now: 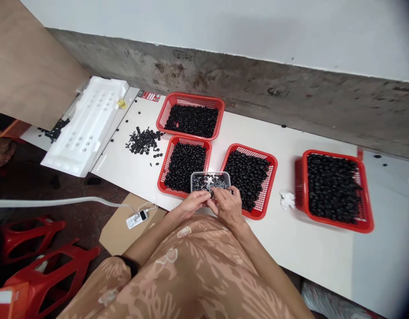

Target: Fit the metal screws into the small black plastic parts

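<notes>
Clothing (194, 270) is seen before the plastic box (210, 173); at its rim, left hand (194, 202) and right hand (228, 204) are curled, grips indiscernible; black parts (219, 180), likely light, stiff, are best edge-pinched.

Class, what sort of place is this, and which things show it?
Probably a workshop handling small parts: red baskets holding many small black parts, a loose pile and a long white worktable.

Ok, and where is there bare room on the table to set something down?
The white tabletop between the far-right red basket and its neighbour, except the crumpled white scrap. Crowded: around the plastic container, left hand and right hand.
</notes>
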{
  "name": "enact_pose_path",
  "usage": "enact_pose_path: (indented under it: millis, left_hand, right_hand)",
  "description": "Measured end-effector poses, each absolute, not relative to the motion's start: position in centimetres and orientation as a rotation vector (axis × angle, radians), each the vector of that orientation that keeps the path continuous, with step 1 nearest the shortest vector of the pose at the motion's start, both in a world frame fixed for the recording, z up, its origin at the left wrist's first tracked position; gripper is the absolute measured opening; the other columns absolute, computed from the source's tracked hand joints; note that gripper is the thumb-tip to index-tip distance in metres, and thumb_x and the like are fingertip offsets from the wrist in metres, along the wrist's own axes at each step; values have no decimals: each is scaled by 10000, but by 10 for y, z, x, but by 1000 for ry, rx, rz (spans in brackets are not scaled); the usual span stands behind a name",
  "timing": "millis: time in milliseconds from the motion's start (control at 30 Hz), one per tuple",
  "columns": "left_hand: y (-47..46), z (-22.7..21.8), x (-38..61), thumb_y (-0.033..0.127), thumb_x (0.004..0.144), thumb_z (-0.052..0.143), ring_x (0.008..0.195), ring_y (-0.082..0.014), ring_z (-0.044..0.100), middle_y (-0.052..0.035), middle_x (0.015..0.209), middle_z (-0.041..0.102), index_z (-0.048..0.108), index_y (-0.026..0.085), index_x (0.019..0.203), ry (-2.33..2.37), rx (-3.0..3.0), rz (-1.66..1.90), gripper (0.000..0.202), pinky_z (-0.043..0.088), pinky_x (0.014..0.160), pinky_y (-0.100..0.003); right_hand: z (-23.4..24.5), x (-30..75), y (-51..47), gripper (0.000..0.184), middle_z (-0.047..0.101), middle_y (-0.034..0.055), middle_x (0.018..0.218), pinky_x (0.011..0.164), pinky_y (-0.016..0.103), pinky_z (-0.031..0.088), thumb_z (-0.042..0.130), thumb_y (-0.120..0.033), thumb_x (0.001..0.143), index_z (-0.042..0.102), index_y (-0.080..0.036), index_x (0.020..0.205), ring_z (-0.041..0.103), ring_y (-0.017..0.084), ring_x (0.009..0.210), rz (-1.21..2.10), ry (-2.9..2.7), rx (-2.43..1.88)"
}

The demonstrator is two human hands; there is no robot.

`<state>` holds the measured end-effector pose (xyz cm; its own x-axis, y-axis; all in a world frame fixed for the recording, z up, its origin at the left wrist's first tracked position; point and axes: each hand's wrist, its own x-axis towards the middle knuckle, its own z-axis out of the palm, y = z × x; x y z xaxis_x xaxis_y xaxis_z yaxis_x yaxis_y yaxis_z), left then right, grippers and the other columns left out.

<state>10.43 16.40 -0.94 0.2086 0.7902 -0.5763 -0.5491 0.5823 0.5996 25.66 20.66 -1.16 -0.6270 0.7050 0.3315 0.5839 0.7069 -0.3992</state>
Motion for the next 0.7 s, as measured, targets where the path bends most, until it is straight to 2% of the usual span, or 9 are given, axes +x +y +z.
enact_pose_path:
  millis: [233,400,500,700]
  left_hand:
    - [154,-19,104,482,677,737,682,-173,597,-89,673,680,642,105,747,1022,376,893,395,405,721,-264]
    - [146,-30,103,463,730,690,688,-157,558,-82,684,676,645,107,669,1051,521,904,364,387,779,-264]
    - [144,-34,101,462,711,704,657,-145,538,-66,664,660,646,108,655,1077,522,899,363,384,736,-251]
    - [142,-33,100,479,729,685,685,-163,595,-88,669,668,639,87,674,1005,497,848,398,424,757,-276]
  right_hand:
    - [-18,260,197,239,673,97,876,959,401,288,484,-258,901,615,-124,1047,590,180,787,295,-2544,-974]
    - [-21,261,194,222,618,62,753,946,399,310,440,-249,933,621,-122,950,556,171,721,272,-2642,-880]
    - [-23,259,193,227,601,57,738,948,397,324,424,-243,946,613,-120,916,549,165,700,258,-2653,-830]
    - [-28,258,190,260,575,31,669,1023,442,298,401,-227,952,603,-143,812,529,149,640,265,-2643,-795]
